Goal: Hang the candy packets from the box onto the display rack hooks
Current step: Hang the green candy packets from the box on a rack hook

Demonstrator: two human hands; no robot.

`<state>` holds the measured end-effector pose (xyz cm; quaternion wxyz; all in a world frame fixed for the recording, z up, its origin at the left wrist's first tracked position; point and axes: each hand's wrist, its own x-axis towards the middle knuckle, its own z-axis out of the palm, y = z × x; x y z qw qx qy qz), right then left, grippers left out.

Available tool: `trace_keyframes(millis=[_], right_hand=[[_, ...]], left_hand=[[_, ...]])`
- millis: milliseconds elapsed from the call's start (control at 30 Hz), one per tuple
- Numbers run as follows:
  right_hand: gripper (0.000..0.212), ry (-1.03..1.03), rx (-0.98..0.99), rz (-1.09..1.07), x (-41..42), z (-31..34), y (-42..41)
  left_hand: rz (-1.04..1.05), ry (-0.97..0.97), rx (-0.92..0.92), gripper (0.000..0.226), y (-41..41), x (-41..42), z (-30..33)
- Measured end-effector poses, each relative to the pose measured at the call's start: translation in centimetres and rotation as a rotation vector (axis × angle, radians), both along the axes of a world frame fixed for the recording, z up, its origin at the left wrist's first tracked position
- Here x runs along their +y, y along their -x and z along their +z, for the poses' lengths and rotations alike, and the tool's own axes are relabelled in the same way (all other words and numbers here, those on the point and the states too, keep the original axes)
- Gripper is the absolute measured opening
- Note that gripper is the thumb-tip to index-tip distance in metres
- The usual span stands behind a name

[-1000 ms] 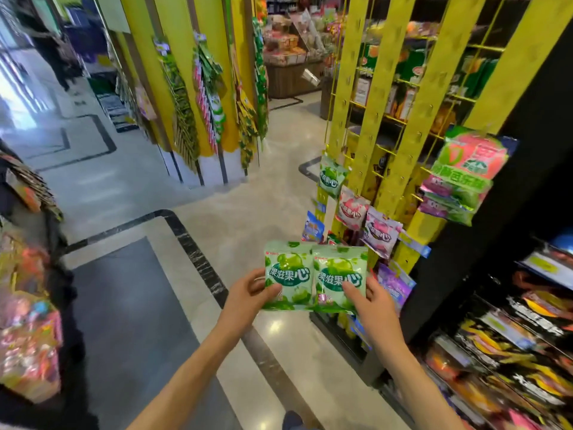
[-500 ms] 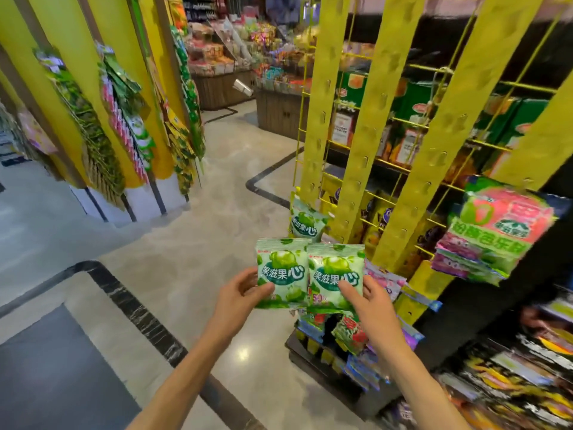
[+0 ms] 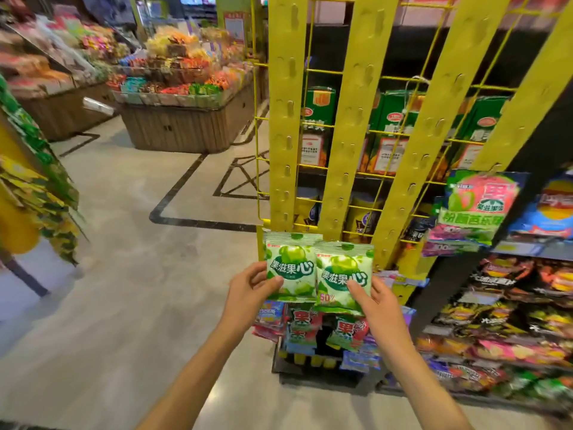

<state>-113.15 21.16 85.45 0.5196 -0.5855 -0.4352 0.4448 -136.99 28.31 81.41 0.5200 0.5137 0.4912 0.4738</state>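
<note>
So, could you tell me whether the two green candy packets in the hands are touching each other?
Touching: the head view shows the right packet overlapping the inner edge of the left packet, with no gap between them.

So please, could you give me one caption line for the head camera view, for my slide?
Left hand and right hand each hold a green candy packet before the yellow display rack.

Left green candy packet [image 3: 290, 268] pinched by left grip [image 3: 248, 288]; right green candy packet [image 3: 342, 279] pinched by right grip [image 3: 376, 305]; both held upright, edges overlapping, before yellow display rack [image 3: 359, 119].
</note>
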Motion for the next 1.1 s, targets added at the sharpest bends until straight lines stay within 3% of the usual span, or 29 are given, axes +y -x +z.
trace_keyframes(millis=[67, 133, 200, 300, 400, 600, 833, 933, 1100], right_hand=[[0.069, -0.012, 0.012, -0.052, -0.2, -0.2, 0.9], [0.049, -0.021, 0.035, -0.096, -0.4, -0.1, 1.8], [0.030, -0.019, 0.060, -0.130, -0.6, -0.4, 2.4], [0.021, -0.008, 0.062, -0.155, -1.1, -0.3, 3.3], [0.020, -0.014, 0.092, -0.181, -1.1, -0.4, 3.5], [0.023, -0.038, 0.133, -0.172, -0.9, 0.2, 3.4], [0.024, -0.001, 0.054, -0.134, -0.3, 0.2, 2.8], [0.016, 0.037, 0.018, -0.133, -0.2, 0.0, 2.5], [0.022, 0.048, 0.040, -0.119, 0.2, -0.2, 2.6]], left_hand=[[-0.027, -0.006, -0.010, 0.045, 0.6, 1.2, 0.0], [-0.038, 0.003, -0.023, 0.059, 1.2, 2.2, 0.2], [-0.041, -0.008, -0.045, 0.052, 1.7, 3.4, 0.2], [-0.060, -0.011, -0.067, 0.045, 1.9, 4.9, 0.6], [-0.078, -0.051, -0.065, 0.029, 1.6, 5.8, 1.4], [-0.049, -0.013, -0.024, 0.041, 1.0, 7.5, 0.7], [-0.002, -0.014, 0.031, 0.033, 1.0, 7.4, -1.7], [0.040, -0.063, 0.107, 0.028, 0.9, 7.1, -1.6], [0.152, -0.155, 0.266, 0.032, 0.8, 6.9, -2.1]])
